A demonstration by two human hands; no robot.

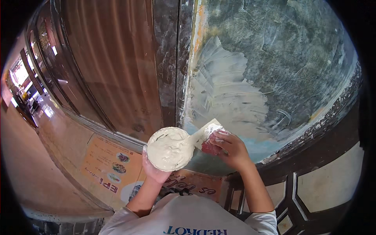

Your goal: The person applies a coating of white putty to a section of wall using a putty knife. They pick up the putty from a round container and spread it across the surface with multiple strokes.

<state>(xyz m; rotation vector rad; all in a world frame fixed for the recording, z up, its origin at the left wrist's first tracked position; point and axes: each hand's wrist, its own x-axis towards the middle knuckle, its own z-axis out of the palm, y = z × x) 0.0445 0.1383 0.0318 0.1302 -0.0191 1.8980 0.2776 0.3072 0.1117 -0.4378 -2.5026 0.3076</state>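
A round tub point(172, 170) of creamy off-white putty point(169, 149) rests in my left hand point(156, 172), whose fingers wrap round its underside and left side. My right hand point(234, 152) grips a flat putty scraper point(200, 136) with a red part under the fingers. White putty is smeared along the scraper, and its left corner meets the tub's right rim. In front of me, a pale grey coat of putty point(231, 96) covers the lower left of a mottled dark green wall point(290, 51).
Left of the wall stand a dark wooden post point(167, 70) and a brown panel point(111, 58). An orange printed banner point(103, 160) lies below. Dark framing with pale panels point(325, 184) is at lower right. A tiled floor point(53, 113) stretches away at far left.
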